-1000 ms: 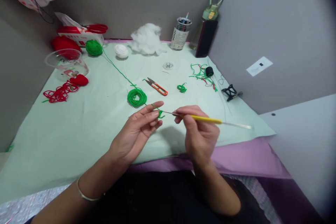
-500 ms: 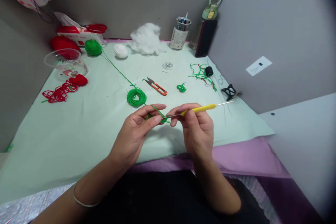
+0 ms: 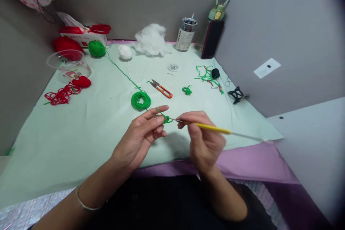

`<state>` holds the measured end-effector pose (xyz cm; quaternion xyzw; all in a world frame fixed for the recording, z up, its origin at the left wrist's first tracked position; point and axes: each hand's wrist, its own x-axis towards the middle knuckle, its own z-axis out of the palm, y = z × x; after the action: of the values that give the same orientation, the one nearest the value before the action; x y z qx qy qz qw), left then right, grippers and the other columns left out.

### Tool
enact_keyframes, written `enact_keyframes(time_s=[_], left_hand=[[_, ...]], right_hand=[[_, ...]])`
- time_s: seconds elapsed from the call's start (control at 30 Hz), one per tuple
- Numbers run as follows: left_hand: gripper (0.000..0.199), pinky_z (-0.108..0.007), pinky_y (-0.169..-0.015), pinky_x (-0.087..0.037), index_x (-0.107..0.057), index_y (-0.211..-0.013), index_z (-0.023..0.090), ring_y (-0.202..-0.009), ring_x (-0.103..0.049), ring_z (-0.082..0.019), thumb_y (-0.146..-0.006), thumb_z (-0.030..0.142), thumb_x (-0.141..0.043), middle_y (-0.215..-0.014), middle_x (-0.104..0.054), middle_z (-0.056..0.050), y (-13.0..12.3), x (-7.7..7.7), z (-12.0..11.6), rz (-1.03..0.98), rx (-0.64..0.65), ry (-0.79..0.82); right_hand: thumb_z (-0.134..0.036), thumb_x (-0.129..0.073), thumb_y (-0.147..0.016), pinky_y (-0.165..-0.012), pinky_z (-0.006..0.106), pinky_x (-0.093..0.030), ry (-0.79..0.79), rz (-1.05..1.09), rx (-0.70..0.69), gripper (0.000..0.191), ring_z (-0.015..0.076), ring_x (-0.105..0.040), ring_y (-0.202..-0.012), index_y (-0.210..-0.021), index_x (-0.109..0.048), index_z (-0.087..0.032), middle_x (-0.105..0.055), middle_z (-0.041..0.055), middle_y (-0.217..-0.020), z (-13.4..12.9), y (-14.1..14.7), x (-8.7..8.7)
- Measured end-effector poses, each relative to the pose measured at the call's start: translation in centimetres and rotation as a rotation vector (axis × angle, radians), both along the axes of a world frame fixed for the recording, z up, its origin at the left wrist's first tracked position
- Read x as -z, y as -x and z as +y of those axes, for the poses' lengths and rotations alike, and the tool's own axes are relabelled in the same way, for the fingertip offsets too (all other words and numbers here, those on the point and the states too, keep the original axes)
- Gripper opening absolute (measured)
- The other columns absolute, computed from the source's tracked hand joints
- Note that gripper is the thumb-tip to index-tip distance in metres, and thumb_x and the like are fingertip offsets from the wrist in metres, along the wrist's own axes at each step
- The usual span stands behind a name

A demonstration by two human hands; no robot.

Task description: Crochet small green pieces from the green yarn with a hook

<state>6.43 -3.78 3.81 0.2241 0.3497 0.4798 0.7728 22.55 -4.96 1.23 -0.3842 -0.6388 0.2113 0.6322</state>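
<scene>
Between thumb and fingers, my left hand [image 3: 141, 134] pinches a small piece of green crochet work [image 3: 166, 119]. A green strand passes over its raised index finger and leads back to a coil of green yarn [image 3: 141, 100] just beyond. My right hand [image 3: 206, 138] grips a crochet hook [image 3: 212, 127] by its yellow handle. The hook's thin metal tip meets the green piece; whether it is through a loop is too small to tell. Its other metal end points right, blurred by motion.
Orange thread snips [image 3: 161, 89] and a green yarn scrap [image 3: 187, 90] lie beyond my hands. Red yarn [image 3: 61, 94] and a clear plastic cup [image 3: 68, 68] are at left. White stuffing [image 3: 152, 39], a pen jar [image 3: 185, 36] and a phone [image 3: 212, 39] stand along the back.
My right hand has shifted slightly right and down, and the hook's handle end has tilted lower. The left hand still holds the green piece, its lower fingers now more visible.
</scene>
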Motion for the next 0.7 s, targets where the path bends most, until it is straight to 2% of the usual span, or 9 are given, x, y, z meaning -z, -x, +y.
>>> enact_keyframes(time_s=[0.1, 0.17, 0.23, 0.33, 0.43, 0.53, 0.6, 0.7], left_hand=[[0.030, -0.020, -0.065, -0.057, -0.083, -0.111, 0.018, -0.065, -0.055, -0.007, -0.081, 0.018, -0.086, -0.079, -0.062, 0.002, -0.11, -0.14, -0.16, 0.056, -0.041, -0.063], [0.028, -0.022, -0.068, -0.059, -0.084, -0.108, 0.019, -0.071, -0.059, -0.010, -0.080, 0.018, -0.086, -0.088, -0.068, -0.001, -0.29, -0.17, -0.29, 0.100, -0.035, -0.102], [0.026, -0.023, -0.072, -0.060, -0.084, -0.106, 0.020, -0.080, -0.063, -0.013, -0.080, 0.019, -0.086, -0.095, -0.070, -0.003, -0.44, -0.14, -0.39, 0.139, -0.026, -0.137], [0.029, -0.023, -0.076, -0.059, -0.085, -0.108, 0.022, -0.087, -0.064, -0.014, -0.080, 0.021, -0.088, -0.097, -0.071, -0.003, -0.56, 0.01, -0.44, 0.192, -0.052, -0.168], [0.032, -0.021, -0.074, -0.057, -0.084, -0.111, 0.021, -0.082, -0.064, -0.013, -0.079, 0.022, -0.089, -0.090, -0.071, -0.002, -0.64, 0.21, -0.36, 0.150, -0.062, -0.135], [0.033, -0.020, -0.073, -0.057, -0.083, -0.114, 0.017, -0.072, -0.062, -0.009, -0.082, 0.020, -0.087, -0.085, -0.071, -0.002, -0.53, 0.39, -0.04, 0.022, 0.000, -0.024], [0.030, -0.019, -0.071, -0.057, -0.083, -0.112, 0.015, -0.065, -0.057, -0.006, -0.082, 0.017, -0.086, -0.081, -0.066, 0.000, -0.36, 0.47, 0.23, -0.032, 0.004, 0.036], [0.025, -0.018, -0.072, -0.057, -0.084, -0.106, 0.015, -0.063, -0.054, -0.005, -0.081, 0.013, -0.086, -0.076, -0.061, 0.003, -0.25, 0.52, 0.47, -0.037, -0.054, 0.029]], right_hand=[[-0.026, -0.059, -0.105, -0.064, 0.032, -0.059, 0.127, 0.195, -0.094, 0.019, 0.0150, -0.068, -0.071, -0.105, -0.078, -0.026, -0.074, 0.0032, -0.092, 0.38, 0.34, -0.30], [-0.027, -0.062, -0.104, -0.070, 0.033, -0.060, 0.135, 0.189, -0.126, 0.017, 0.0164, -0.071, -0.079, -0.104, -0.079, -0.026, -0.077, 0.0042, -0.097, 0.50, 0.50, -0.36], [-0.025, -0.063, -0.103, -0.075, 0.035, -0.062, 0.104, 0.141, -0.125, 0.017, 0.0185, -0.073, -0.089, -0.107, -0.079, -0.027, -0.079, 0.0048, -0.101, 0.43, 0.58, -0.31], [-0.022, -0.061, -0.104, -0.076, 0.036, -0.063, 0.060, 0.047, -0.081, 0.020, 0.0196, -0.075, -0.090, -0.113, -0.078, -0.029, -0.079, 0.0043, -0.101, 0.10, 0.62, -0.03], [-0.016, -0.064, -0.101, -0.077, 0.037, -0.065, -0.051, -0.146, 0.034, 0.027, 0.0207, -0.075, -0.094, -0.119, -0.078, -0.031, -0.078, 0.0059, -0.107, -0.23, 0.62, 0.35], [-0.011, -0.067, -0.097, -0.079, 0.035, -0.064, -0.147, -0.241, 0.089, 0.032, 0.0208, -0.074, -0.096, -0.120, -0.079, -0.030, -0.077, 0.0068, -0.108, -0.26, 0.49, 0.45], [-0.012, -0.065, -0.099, -0.076, 0.034, -0.063, -0.087, -0.125, 0.064, 0.028, 0.0189, -0.073, -0.089, -0.117, -0.079, -0.028, -0.077, 0.0055, -0.101, -0.10, 0.32, 0.27], [-0.018, -0.061, -0.104, -0.067, 0.030, -0.058, 0.094, 0.212, -0.038, 0.022, 0.0138, -0.068, -0.073, -0.108, -0.080, -0.028, -0.073, 0.0019, -0.091, 0.24, 0.17, -0.09]])
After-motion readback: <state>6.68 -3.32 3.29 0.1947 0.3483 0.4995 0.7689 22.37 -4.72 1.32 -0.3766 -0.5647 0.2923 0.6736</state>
